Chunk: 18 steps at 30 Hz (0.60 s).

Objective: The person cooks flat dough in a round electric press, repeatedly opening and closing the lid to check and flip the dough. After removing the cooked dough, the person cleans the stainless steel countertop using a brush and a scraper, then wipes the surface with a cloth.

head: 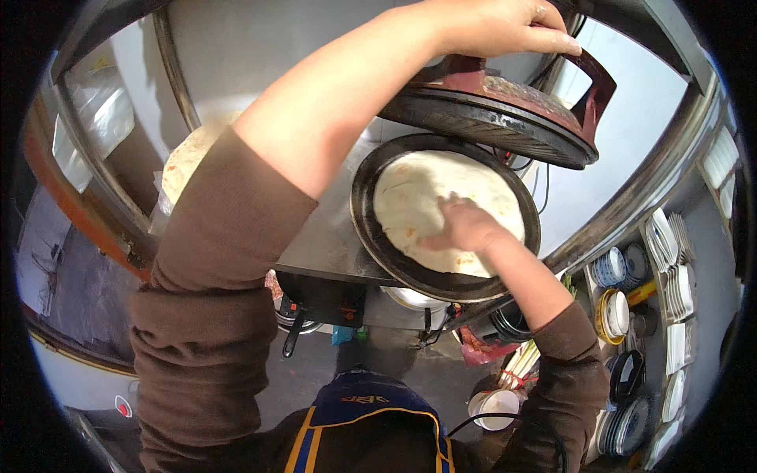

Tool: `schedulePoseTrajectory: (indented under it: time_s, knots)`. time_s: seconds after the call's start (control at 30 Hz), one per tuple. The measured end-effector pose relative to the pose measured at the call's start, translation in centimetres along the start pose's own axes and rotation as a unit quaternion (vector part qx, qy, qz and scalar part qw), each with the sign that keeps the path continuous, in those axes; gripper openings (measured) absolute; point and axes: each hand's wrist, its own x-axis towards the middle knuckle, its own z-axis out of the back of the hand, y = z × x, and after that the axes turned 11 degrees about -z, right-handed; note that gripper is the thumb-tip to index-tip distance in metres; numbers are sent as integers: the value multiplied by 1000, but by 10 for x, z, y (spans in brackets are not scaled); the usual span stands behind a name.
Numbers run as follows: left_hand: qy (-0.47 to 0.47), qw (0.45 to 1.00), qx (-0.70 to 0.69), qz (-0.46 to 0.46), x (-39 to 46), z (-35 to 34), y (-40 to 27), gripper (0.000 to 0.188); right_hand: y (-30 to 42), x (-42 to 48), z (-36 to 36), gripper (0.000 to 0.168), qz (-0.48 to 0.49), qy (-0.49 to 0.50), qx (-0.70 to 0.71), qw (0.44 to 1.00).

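Observation:
My left hand [520,29] grips the dark red handle [598,71] of an electric griddle's round lid [532,115]. The lid is raised and tilted behind the pan, showing its ridged dark underside. Below it, a large pale flatbread [408,204] with a few browned spots lies in the round black pan [366,236]. My right hand [467,224] is over the lower middle of the bread, palm down and fingers spread. It looks to be touching the surface, though it is slightly blurred.
Another flatbread [189,159] rests on the metal counter [319,242] at the left, partly behind my sleeve. Shelves of stacked plates [627,425] and bowls [609,266] stand at the right. Below the counter are a white bucket [497,408] and a black-handled pan [293,334].

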Motion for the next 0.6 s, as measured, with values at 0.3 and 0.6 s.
schedulePoseTrajectory:
  time_s: [0.3, 0.6]
  knots:
    - [5, 1000, -5, 3, -7, 2, -6, 37, -49, -86, 35, 61, 163, -154, 86, 971]
    - [61, 980, 163, -100, -93, -69, -73, 34, -87, -191, -153, 22, 35, -207, 607, 767]
